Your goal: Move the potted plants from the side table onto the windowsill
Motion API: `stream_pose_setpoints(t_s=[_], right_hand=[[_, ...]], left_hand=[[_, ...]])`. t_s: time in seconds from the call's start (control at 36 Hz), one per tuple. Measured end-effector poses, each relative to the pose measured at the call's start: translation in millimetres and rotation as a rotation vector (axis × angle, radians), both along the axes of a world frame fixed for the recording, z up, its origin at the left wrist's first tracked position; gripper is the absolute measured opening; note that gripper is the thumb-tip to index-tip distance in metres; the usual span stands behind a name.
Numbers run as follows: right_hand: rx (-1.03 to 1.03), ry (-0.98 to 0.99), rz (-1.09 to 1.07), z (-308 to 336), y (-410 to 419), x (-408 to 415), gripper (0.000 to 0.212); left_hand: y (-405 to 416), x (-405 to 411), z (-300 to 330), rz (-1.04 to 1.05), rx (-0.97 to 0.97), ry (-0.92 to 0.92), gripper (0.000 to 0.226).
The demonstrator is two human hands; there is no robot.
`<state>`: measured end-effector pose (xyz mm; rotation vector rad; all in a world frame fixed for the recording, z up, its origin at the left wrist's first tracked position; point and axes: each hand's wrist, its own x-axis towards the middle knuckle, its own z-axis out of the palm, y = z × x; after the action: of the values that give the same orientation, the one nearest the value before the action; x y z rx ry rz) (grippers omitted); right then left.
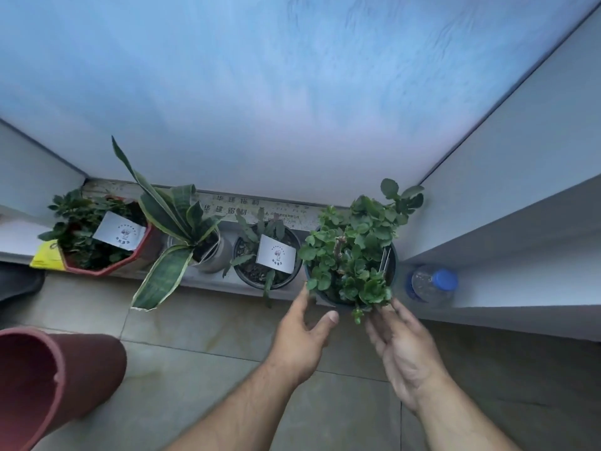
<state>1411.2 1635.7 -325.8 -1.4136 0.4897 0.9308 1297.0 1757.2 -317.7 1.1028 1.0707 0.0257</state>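
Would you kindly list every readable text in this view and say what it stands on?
"华建铝材": printed twice on the window frame rail; smaller print beside it is too blurred.
Card in red pot: logo and text too small.
Card in black pot: unreadable too.
Yellow packet: unreadable.

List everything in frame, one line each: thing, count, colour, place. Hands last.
octagonal pot: 1, red, far left of sill, leafy plant with white card in it
snake plant pot: 1, grey, second from left on sill
round pot with card: 1, black, middle of sill, white card stuck in the soil
bushy plant pot: 1, dark, right end of sill, overhanging the front edge
water bottle: 1, clear with blue cap, right of the bushy plant
yellow packet: 1, yellow, under the left edge of the octagonal pot
windowsill: 1, pale grey, below the frosted pane
large pot: 1, dark red, bottom left
left hand: 1, open, at the bushy plant pot's left side
right hand: 1, open, below its right side
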Motion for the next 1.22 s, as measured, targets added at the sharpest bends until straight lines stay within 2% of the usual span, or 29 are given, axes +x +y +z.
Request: stream_pose_setpoints(t_s=[0.06,0.11,0.22,0.31,0.47,0.58,0.69,0.83,1.08,1.22], right_hand=[[-0.047,0.000,0.021,15.5,-5.4,-12.9,0.051],[-0.084,-0.013,0.076,32.6,-8.9,-25.7,0.051],[-0.123,-0.054,0.238,74.3,-3.0,-44.2,0.033],[-0.112,-0.065,0.346,110.1,10.2,-55.0,0.018],[-0.057,-0.111,0.462,175.8,44.5,-92.6,0.016],[-0.056,-0.116,0.459,198.6,66.0,-128.7,0.018],[-0.071,-0.127,0.429,204.3,82.6,-165.0,0.018],[-0.115,-0.135,0.372,197.4,110.1,-220.3,0.019],[-0.087,-0.150,0.217,202.3,170.0,-292.2,0.018],[-0.061,-0.133,0.172,178.7,200.1,-315.5,0.018]], left_hand=[[-0.5,-13.2,21.6,0.019,-0.034,0.016,0.071],[2.3,-32.6,41.9,0.054,-0.011,0.023,0.066],[23.8,-83.6,87.8,0.286,0.105,0.064,0.047],[38.4,-126.3,121.1,0.474,0.195,0.105,0.044],[50.3,-213.5,173.9,0.644,0.318,0.135,0.045],[44.5,-261.3,178.0,0.620,0.326,0.185,0.044],[46.5,-292.2,168.0,0.388,0.333,0.246,0.046],[79.4,-328.8,167.0,0.572,0.224,0.155,0.048],[157.6,-379.2,174.9,0.499,0.236,0.075,0.053],[190.6,-389.7,154.4,0.522,0.271,0.069,0.052]])
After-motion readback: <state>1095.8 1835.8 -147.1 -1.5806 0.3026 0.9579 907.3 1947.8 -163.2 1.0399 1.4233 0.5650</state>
